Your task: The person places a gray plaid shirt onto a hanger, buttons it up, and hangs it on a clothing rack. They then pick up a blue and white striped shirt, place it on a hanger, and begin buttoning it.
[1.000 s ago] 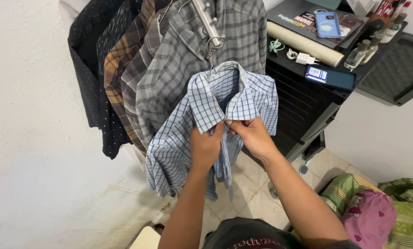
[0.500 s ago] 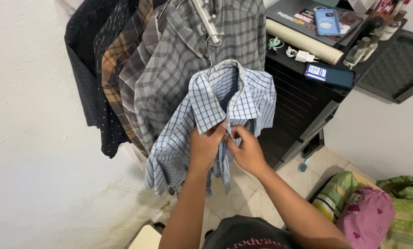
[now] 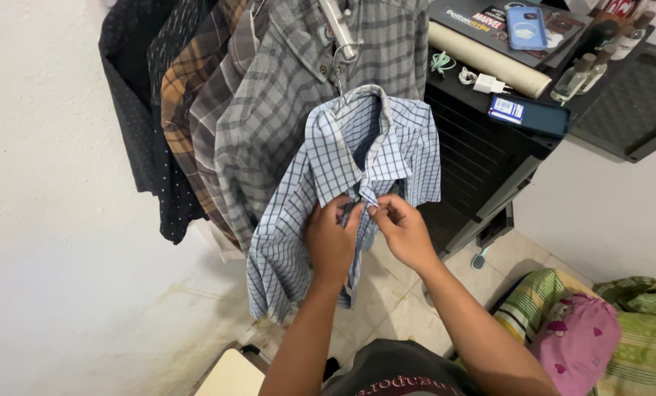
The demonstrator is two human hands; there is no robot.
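Left hand [image 3: 330,238] and right hand [image 3: 403,229] pinch the light-blue checked cotton shirt's [image 3: 321,183] front placket (fingers curled); a dark phone with a white label [image 3: 527,114] lies on the black shelf [image 3: 489,147].

White wall [image 3: 57,242] fills the left, scuffed and stained low down. Pale floor tiles [image 3: 387,293] run underneath. Far right stands a black shelf unit [image 3: 482,158], its top crowded with small items, against another white wall [image 3: 606,213]. Green striped bedding [image 3: 643,345] lies near right. Soft, even light.
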